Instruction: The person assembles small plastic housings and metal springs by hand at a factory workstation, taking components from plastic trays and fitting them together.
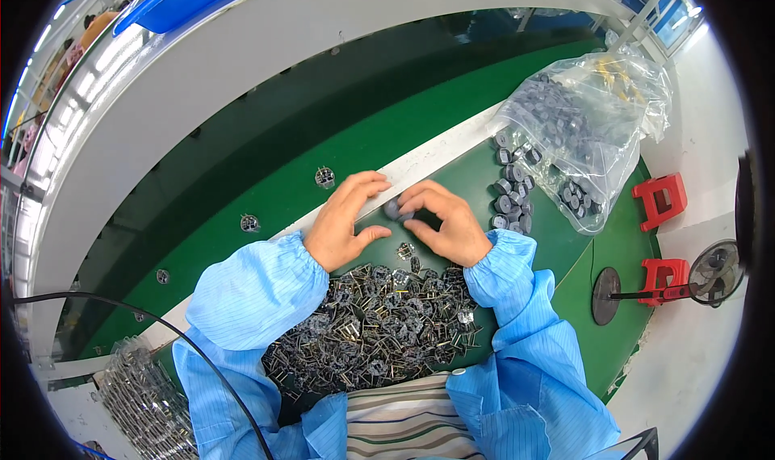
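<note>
My right hand curls its thumb and fingers round a small grey round cap, slightly blurred, over the green tabletop. Facing it, my left hand has its fingers stretched out and thumb apart, with nothing visible in it. Just below the hands lies a single small electronic part with metal pins. Between my forearms spreads a large heap of similar pinned parts. Several loose grey caps lie to the right of my right hand.
A clear plastic bag of grey caps lies at far right. Beyond a white rail, a green belt carries spaced parts. Stacked clear trays stand lower left. A black cable crosses my left sleeve. Red stools and a fan stand right.
</note>
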### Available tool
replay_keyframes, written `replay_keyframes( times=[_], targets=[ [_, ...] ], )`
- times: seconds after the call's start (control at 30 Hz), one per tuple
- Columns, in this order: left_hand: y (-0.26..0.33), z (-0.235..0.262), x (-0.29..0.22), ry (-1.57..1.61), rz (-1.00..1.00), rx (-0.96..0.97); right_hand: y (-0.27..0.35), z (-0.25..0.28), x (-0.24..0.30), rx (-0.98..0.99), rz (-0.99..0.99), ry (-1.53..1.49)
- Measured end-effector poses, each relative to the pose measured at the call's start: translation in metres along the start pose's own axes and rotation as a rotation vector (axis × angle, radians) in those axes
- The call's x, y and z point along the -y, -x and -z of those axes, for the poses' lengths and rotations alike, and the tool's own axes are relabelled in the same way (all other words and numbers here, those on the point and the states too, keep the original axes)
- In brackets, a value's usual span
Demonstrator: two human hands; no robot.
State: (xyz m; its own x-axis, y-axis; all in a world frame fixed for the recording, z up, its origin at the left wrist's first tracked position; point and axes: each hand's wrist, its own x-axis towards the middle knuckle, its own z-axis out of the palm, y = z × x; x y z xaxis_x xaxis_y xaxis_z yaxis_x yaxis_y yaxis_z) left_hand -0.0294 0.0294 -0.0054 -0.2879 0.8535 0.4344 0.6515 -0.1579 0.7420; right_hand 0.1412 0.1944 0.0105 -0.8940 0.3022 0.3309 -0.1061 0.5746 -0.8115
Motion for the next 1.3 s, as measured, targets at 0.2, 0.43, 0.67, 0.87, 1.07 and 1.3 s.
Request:
replay_keyframes(
  times=[0.2,0.43,0.67,0.87,1.07,1.3],
  targets=[
    [0.004,0.0,0.008,0.038,0.051,0.189,0.002,-0.008,0.003,0.128,0.009,-0.084],
    [0.004,-0.001,0.007,0.051,0.083,0.169,0.003,-0.001,0.006,0.107,0.047,0.021],
    [0.001,-0.002,0.007,-0.144,-0.033,0.073,0.004,0.031,-0.013,-0.028,0.039,0.359],
    [-0.001,0.001,-0.009,-0.095,0.101,0.073,0.004,0.029,0.001,0.153,0.04,0.183],
    [0.002,0.005,-0.001,-0.212,-0.12,0.13,0.006,0.023,0.001,0.373,0.079,0.053],
    [-0.001,0.002,-0.001,-0.245,-0.172,0.138,0.006,0.016,0.005,0.416,0.073,0.119]
  ],
)
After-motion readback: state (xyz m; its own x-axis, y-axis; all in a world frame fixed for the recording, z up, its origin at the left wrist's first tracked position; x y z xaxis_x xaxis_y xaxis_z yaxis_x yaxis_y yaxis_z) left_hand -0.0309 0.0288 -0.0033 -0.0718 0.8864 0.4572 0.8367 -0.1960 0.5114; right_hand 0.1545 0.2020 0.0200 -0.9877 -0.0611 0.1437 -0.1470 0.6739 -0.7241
